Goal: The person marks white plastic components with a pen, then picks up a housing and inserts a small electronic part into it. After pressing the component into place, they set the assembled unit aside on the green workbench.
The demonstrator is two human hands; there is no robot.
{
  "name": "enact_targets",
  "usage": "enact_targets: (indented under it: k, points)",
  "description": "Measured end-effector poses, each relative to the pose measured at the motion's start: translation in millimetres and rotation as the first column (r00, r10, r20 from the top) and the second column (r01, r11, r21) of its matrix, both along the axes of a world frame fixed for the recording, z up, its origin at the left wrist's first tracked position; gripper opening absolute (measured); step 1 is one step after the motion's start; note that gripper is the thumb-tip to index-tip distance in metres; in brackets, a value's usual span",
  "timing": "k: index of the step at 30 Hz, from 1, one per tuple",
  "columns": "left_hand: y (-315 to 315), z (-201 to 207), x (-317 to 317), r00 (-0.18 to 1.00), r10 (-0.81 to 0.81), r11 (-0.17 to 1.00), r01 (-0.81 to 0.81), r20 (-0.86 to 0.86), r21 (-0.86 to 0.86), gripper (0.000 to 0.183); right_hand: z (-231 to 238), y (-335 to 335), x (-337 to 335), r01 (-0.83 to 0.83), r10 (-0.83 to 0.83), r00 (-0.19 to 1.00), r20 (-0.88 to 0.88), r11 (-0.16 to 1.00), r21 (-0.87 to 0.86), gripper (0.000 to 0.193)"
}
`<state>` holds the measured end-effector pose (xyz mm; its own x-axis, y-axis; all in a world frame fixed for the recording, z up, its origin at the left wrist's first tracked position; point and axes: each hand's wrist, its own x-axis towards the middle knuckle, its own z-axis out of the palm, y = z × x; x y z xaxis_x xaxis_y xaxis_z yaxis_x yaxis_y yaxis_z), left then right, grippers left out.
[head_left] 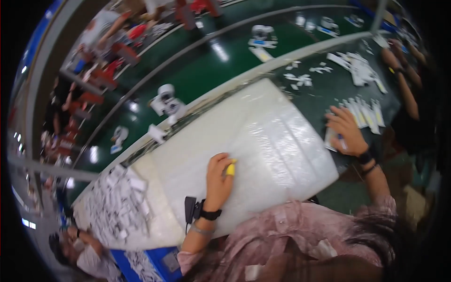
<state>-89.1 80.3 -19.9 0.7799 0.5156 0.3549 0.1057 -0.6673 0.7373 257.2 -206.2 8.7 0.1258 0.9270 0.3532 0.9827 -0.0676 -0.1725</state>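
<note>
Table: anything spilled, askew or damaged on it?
Slightly odd: small white bits lie scattered beyond the white pad, unlike the strips side by side near the right hand. Spilled or not, I can't tell; no clear damage shows.

We have clear room over the white sheet (263,127) between our left hand (219,183) and right hand (347,131), with heaped pieces (117,199) blocking leftward and white strips (369,115) rightward.
</note>
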Motion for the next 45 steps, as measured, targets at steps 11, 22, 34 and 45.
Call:
enact_targets:
  k: [11, 22, 34, 45]
  points:
    - [204.0, 18.6, -119.0, 0.842, 0.505, 0.855, -0.459, -0.191, 0.242, 0.032, 14.9, 87.3, -88.8, -0.102, 0.102, 0.995, 0.017, 0.995, -0.001, 0.036]
    - [446.1, -2.2, -237.4, 0.082, 0.971, 0.203, -0.780, -0.225, 0.592, 0.040, 25.4, 136.1, -124.5, 0.009, -0.005, 0.999, 0.034, 0.995, -0.099, 0.030]
    - [475.2, -2.4, -246.4, 0.203, 0.957, 0.285, -0.775, -0.205, 0.564, 0.030, 41.0, 190.5, -187.2, -0.210, 0.179, 0.957, -0.227, 0.970, -0.119, 0.032]
    - [262.3, 115.8, -148.5, 0.910, 0.413, 0.864, -0.387, 0.014, -0.322, 0.016, 26.5, 227.6, -229.6, -0.397, 0.201, 0.498, -0.844, 0.918, -0.015, 0.026]
